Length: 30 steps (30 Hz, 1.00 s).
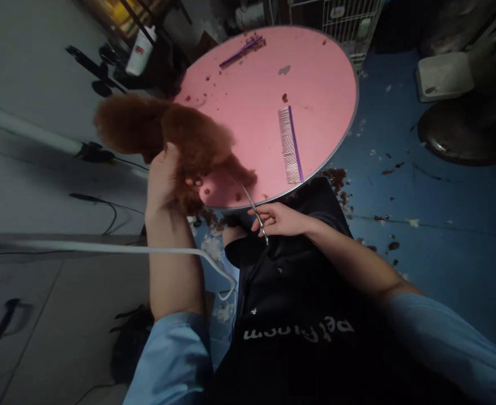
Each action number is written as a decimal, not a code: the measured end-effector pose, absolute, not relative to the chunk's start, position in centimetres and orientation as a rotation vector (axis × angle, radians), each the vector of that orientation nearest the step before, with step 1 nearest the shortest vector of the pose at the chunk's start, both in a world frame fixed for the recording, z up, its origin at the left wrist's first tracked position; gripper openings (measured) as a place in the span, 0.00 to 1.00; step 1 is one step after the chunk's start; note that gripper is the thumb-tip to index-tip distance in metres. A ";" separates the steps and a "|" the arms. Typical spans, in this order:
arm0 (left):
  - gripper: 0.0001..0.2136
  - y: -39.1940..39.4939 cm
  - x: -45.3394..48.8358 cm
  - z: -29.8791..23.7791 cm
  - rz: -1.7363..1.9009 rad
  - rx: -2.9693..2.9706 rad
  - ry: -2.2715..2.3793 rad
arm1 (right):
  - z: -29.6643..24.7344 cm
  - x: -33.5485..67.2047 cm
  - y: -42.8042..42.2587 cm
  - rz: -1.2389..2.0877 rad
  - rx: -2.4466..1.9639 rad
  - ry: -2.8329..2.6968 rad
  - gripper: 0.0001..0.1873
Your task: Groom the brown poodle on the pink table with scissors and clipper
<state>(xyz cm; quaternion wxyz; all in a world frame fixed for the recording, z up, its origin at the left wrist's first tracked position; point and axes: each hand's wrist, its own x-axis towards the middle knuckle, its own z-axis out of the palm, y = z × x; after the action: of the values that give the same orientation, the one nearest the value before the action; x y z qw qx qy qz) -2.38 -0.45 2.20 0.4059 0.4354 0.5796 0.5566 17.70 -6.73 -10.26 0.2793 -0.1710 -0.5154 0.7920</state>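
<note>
A curly brown dog (197,135) stands at the left part of a round pink grooming table (248,112). My left hand (166,174) is closed around part of the dog's leg, with some of the fingers hidden by fur. In my right hand (277,219), at the table's near edge, is a pair of curved scissors (254,208). Their blades point up and left toward the dog's leg fur, and the tips look close to it. A metal comb (291,146) with a purple spine lies on the table, to the right of the dog.
Near the table's far edge lies another purple tool (242,52) among hair clippings. A white metal arm (180,251) crosses at lower left. Clumps of cut hair (338,183) litter the blue floor (400,197). A wire cage (349,22) stands behind the table.
</note>
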 end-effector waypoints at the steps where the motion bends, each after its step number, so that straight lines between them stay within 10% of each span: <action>1: 0.28 -0.5 -2.4 2.3 1.397 1.088 1.468 | -10.3 17.6 -6.7 2.145 -0.461 -1.364 0.29; 30: 0.25 -1.3 -1.2 3.8 1.322 1.004 1.400 | -10.9 16.3 -8.8 2.104 -0.568 -1.352 0.28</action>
<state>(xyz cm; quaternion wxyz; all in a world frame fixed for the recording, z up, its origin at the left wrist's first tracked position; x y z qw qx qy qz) -1.20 -1.31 3.80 0.4660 0.4092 0.5704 0.5386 16.26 -8.83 -10.88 0.2842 -0.2124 -0.5055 0.7865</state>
